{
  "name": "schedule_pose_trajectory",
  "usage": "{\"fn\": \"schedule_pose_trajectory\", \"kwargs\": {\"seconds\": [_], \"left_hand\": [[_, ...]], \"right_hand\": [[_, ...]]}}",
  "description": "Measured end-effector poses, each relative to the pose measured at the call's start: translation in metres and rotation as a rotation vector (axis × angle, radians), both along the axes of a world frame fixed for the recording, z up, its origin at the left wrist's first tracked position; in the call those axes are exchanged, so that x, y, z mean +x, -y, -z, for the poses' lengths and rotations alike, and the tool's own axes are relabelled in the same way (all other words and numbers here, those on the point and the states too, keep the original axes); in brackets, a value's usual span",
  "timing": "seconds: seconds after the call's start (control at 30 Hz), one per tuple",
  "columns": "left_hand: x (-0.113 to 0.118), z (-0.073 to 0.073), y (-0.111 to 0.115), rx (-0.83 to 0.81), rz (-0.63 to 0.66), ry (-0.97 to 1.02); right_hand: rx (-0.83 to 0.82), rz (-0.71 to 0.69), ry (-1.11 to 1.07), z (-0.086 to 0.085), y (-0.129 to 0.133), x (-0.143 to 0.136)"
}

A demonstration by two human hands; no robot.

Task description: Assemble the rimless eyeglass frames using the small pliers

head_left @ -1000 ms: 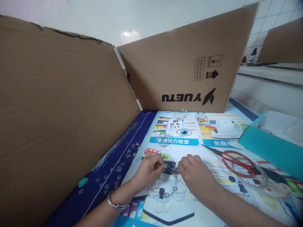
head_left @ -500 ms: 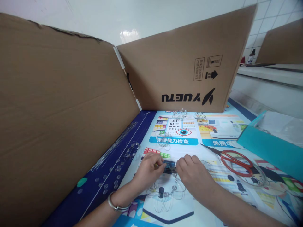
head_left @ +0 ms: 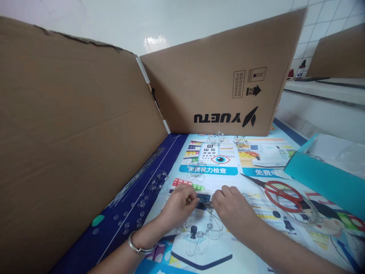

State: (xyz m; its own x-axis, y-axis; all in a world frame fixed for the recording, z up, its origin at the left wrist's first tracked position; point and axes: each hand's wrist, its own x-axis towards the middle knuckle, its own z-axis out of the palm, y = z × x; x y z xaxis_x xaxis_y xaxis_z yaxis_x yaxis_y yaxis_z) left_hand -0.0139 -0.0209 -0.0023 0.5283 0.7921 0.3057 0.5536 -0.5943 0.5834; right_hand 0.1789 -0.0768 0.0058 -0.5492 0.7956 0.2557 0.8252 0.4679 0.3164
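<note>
A loop of clear beads strung on thin wire [head_left: 209,226] hangs or lies between my hands, over the printed table cover. My left hand [head_left: 179,202], with a silver bangle at its wrist, is closed in a pinch at the loop's upper left. At the upper right, my right hand [head_left: 232,207] is pinched on the wire too, its fingertips turned away from view. A small gap separates the two hands. The wire ends at the fingertips are too thin to follow clearly.
Red-handled scissors [head_left: 282,195] lie right of my hands, near a coil of clear line [head_left: 313,217]. Loose beads [head_left: 139,220] and cut wires [head_left: 134,179] are at left. Other beaded wire pieces [head_left: 161,180] lie around. A teal box [head_left: 322,180] and cardboard panels [head_left: 216,83] stand nearby.
My hands keep almost the same pinched pose, with only slight finger movement. The whole view has shifted a little.
</note>
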Motion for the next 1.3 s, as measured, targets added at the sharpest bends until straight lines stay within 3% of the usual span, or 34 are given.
{"fn": "schedule_pose_trajectory", "kwargs": {"seconds": [0.83,1.3], "left_hand": [[-0.0011,0.0038,-0.0013,-0.015,0.024,0.026],[-0.0017,0.0011,0.0019,0.098,0.076,0.035]], "right_hand": [[-0.056,0.038,-0.002,-0.0024,0.0000,-0.0005],[-0.047,0.054,-0.019,-0.0020,-0.0005,0.0020]]}}
